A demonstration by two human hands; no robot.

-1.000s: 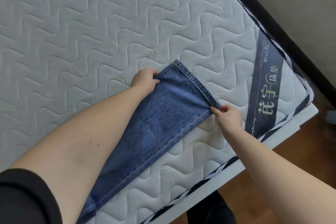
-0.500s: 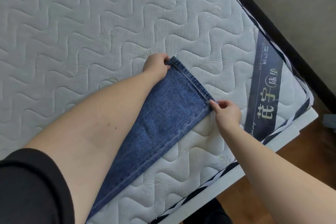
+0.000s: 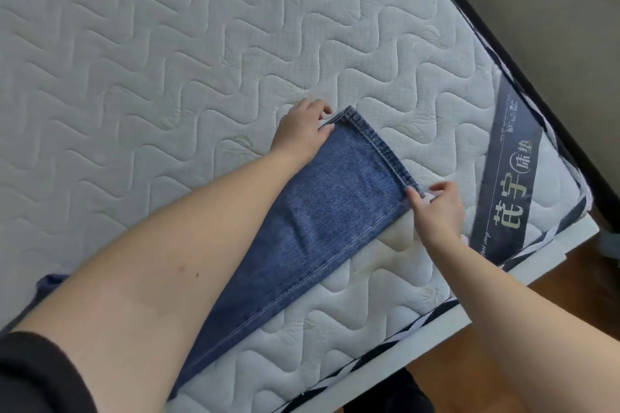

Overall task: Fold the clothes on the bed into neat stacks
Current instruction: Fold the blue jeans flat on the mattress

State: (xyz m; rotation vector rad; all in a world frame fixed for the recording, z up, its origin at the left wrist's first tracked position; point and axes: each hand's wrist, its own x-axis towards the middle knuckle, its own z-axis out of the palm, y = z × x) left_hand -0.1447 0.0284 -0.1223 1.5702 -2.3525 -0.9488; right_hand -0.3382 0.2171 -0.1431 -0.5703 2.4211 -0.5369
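blue denim — a pair of jeans (image 3: pixel 322 228) lies flat on the quilted white mattress (image 3: pixel 151 77) of the bed, its long axis running from the near-left, where it passes under the left forearm, up and away to the hem at the far right. going left to right: the left hand (image 3: pixel 302 134) rests at the far corner of the hem, thumb laid on the denim and fingers curled over the edge, so this grip seems clamped on that corner. the hem seam runs between the two hands. the right hand (image 3: pixel 436 208) pinches the near corner of the hem between thumb and forefinger — its grip is closed on the cloth. both hands sit at the same end of the leg, so the rest of the jeans lies back toward the body; the fold likely means carrying the hem along that axis toward the waist. no containers and no finished stacks are in view. a dark label (image 3: pixel 510 178) crosses the mattress corner further right.
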